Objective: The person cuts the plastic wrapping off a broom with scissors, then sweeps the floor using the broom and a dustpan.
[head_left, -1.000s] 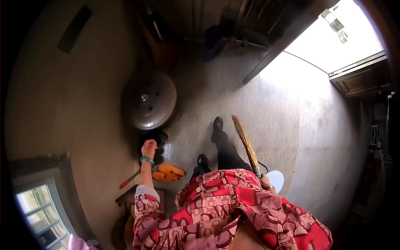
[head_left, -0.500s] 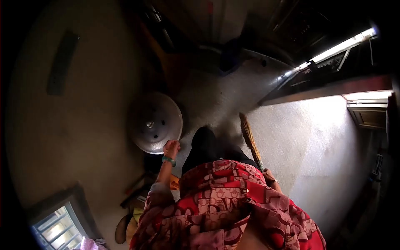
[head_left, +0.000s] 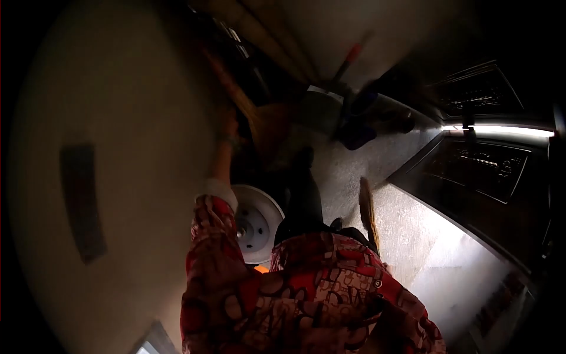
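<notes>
My left arm reaches far forward along the wall. My left hand (head_left: 229, 125) is dim and blurred beside a long broom (head_left: 253, 115) leaning there; whether its fingers touch the handle I cannot tell. At my right side a straw hand broom (head_left: 368, 213) points forward, bristles away from me. Its near end runs behind my shirt, where my right hand is almost wholly hidden; half a second ago that hand was closed round it. Below my left forearm is a round, pale disc-like object (head_left: 259, 221) with a central knob and dark holes, partly covered by my sleeve.
A dustpan-like piece (head_left: 321, 106) with a red-tipped stick (head_left: 352, 54) stands ahead. Dark blue shoes (head_left: 356, 137) lie beside it. A dark panelled door (head_left: 471, 171) is on the right, with light falling on the floor (head_left: 407, 215). The wall (head_left: 135, 147) rises close on my left.
My left hand has left the rim of the round object and stretched forward to the leaning broom. I have stepped forward and the view has turned. The hand broom stays at my right side.
</notes>
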Tool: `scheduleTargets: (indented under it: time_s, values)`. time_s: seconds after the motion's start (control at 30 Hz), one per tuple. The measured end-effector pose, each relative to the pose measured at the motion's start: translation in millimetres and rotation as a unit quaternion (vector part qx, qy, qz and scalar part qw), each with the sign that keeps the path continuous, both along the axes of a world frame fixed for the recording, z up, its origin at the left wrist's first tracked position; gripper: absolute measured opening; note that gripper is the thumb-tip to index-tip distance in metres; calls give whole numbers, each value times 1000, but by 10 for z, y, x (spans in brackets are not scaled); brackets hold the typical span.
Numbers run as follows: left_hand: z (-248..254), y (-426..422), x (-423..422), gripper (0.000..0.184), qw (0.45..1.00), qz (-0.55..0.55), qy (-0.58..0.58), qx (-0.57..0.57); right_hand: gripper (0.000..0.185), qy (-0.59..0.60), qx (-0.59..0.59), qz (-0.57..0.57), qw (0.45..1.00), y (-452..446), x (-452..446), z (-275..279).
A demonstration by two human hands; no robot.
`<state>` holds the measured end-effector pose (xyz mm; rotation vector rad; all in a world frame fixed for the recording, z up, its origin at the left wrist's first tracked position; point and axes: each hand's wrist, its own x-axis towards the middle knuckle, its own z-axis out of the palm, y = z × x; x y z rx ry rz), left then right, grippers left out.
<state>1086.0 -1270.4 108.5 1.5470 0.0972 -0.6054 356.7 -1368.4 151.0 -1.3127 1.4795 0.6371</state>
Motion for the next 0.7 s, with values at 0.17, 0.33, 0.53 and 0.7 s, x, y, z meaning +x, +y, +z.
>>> scheduleTargets:
  time_s: [0.17, 0.33, 0.53, 0.7]
  values:
    - [-244, -349, 1170, 33, 997, -21, -29, 68, 36, 27, 15, -47, 998, 53, 389, 406]
    - [-531, -423, 1810, 46, 989, -25, -58, 133, 38, 40, 30, -69, 996, 128, 604, 697]
    - [-846, -352, 2192, 63, 979, -42, -90, 179, 40, 49, 35, -87, 994, 163, 824, 767]
    - [-642, -445, 1934, 61, 916, -49, -172, 359, 45, 40, 60, -47, 996, 139, 653, 587]
